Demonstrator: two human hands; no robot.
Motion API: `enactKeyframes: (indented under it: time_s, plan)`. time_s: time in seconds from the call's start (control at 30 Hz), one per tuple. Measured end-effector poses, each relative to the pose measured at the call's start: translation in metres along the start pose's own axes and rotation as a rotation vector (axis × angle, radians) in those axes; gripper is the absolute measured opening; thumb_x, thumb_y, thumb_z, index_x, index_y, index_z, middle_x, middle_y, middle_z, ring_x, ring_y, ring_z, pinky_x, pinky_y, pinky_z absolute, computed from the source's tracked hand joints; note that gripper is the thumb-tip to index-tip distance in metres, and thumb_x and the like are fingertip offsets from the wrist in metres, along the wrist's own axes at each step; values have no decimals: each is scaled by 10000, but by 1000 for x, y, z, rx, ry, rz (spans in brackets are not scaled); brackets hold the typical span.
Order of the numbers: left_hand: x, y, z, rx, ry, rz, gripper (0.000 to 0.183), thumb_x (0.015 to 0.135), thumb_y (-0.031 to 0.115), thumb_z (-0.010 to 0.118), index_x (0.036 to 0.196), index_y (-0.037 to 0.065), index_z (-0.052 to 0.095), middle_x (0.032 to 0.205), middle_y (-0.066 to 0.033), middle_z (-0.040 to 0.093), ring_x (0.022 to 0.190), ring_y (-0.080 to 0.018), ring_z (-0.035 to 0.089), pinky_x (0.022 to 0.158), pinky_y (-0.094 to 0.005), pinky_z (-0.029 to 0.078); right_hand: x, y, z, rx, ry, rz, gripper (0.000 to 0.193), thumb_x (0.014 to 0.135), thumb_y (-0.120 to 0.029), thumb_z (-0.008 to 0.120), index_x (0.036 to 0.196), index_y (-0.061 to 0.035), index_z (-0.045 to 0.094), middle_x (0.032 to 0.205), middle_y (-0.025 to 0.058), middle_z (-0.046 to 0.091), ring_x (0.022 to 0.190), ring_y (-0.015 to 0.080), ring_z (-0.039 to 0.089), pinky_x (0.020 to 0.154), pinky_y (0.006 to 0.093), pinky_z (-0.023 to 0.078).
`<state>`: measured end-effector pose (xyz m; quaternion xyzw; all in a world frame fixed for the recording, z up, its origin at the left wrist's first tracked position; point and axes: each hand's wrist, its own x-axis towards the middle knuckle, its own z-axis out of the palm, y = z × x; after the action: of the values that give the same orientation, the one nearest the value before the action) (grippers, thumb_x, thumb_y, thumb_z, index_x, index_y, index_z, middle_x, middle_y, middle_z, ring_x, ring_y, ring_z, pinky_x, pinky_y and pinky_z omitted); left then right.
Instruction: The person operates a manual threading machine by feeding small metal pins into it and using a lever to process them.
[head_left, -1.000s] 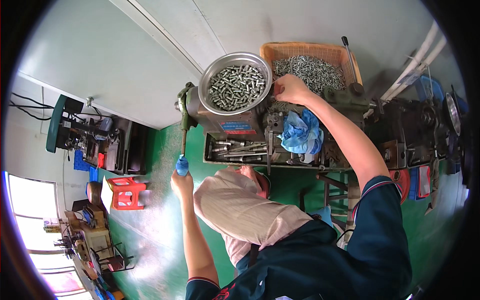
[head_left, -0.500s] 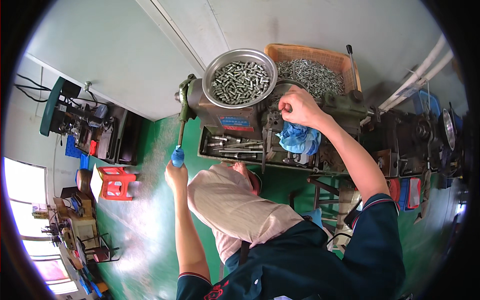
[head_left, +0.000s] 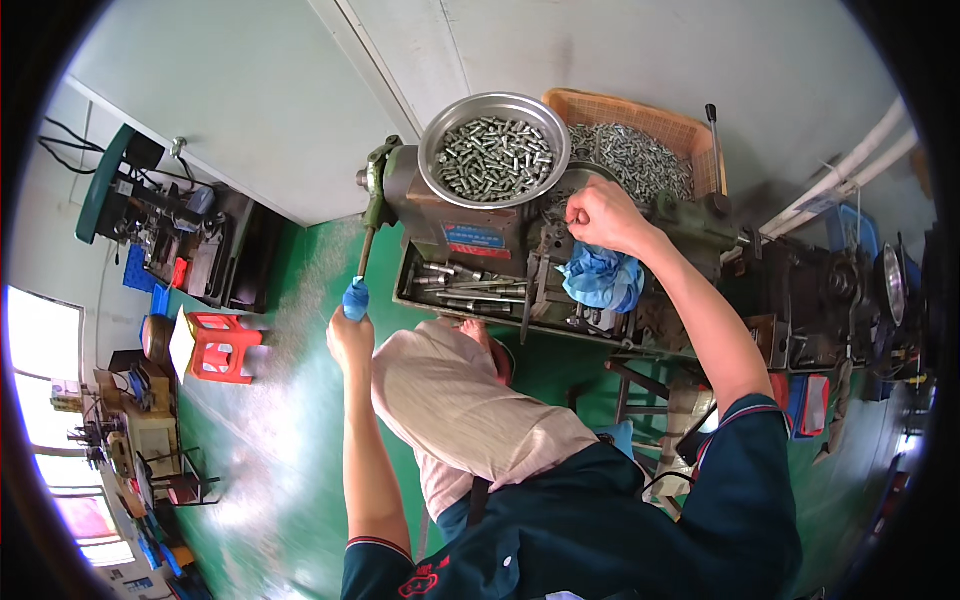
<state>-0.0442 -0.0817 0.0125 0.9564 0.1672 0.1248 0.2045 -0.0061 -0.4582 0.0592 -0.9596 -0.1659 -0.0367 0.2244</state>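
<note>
My left hand (head_left: 350,341) is closed round the blue-wrapped grip (head_left: 356,299) at the lower end of a machine lever (head_left: 367,250). Over the middle of a small green bench machine (head_left: 452,222), my right hand (head_left: 606,216) has thumb and fingertips pinched together. Whatever lies between those fingertips is too small to make out. Just below this hand, a crumpled blue cloth (head_left: 603,282) covers part of the machine. A round metal bowl (head_left: 425,160) full of short metal pins rests on top of the machine, left of my right hand.
Behind my right hand stands an orange plastic basket (head_left: 640,108) with many small metal parts. An upright black-knobbed lever (head_left: 712,130) rises at its right. Tools lie in the machine's tray (head_left: 410,290). A red stool (head_left: 225,348) stands at left on the green floor.
The whole view has shifted and turned slightly. Both hands stay at the same places: the left on the lever grip, the right pinched above the machine.
</note>
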Motion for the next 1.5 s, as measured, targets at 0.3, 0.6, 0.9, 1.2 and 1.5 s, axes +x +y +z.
enactKeyframes:
  time_s: [0.3, 0.6, 0.9, 1.2, 1.5]
  plan:
    - [-23, 28, -39, 76, 213, 237, 246, 654, 205, 630, 790, 11, 568, 813, -151, 565, 778, -312, 539, 668, -359, 417, -26, -48, -48, 276, 72, 53, 83, 574, -87, 606, 634, -38, 574, 577, 46, 537, 680, 194, 510, 619, 285, 429]
    - [-141, 97, -68, -805, -107, 484, 217, 609, 71, 669, 815, 52, 601, 777, -63, 544, 762, -227, 532, 680, -311, 423, -80, -152, -16, 519, -39, -287, 144, 544, -10, 636, 658, -51, 558, 601, 18, 511, 691, 181, 471, 595, 281, 404]
    - [-197, 58, -64, -876, -111, 386, 177, 623, 29, 637, 794, 41, 593, 744, -67, 538, 685, -239, 519, 635, -324, 406, -109, -181, 17, 442, -160, -385, 152, 545, 2, 631, 670, -47, 561, 611, 19, 524, 701, 190, 478, 599, 283, 407]
    - [-217, 50, -54, -977, -84, 431, 147, 626, 28, 637, 757, 34, 570, 714, -71, 540, 654, -245, 525, 607, -325, 412, -131, -194, 13, 393, -180, -376, 153, 563, 6, 643, 690, -48, 578, 655, 28, 529, 718, 201, 479, 633, 295, 408]
    - [-231, 55, -47, -1226, -80, 335, 115, 694, 11, 602, 804, 12, 567, 763, -91, 533, 692, -232, 547, 598, -294, 441, -143, -202, 7, 133, -30, -401, 282, 554, 25, 640, 805, -53, 537, 717, 27, 542, 777, 215, 489, 694, 334, 387]
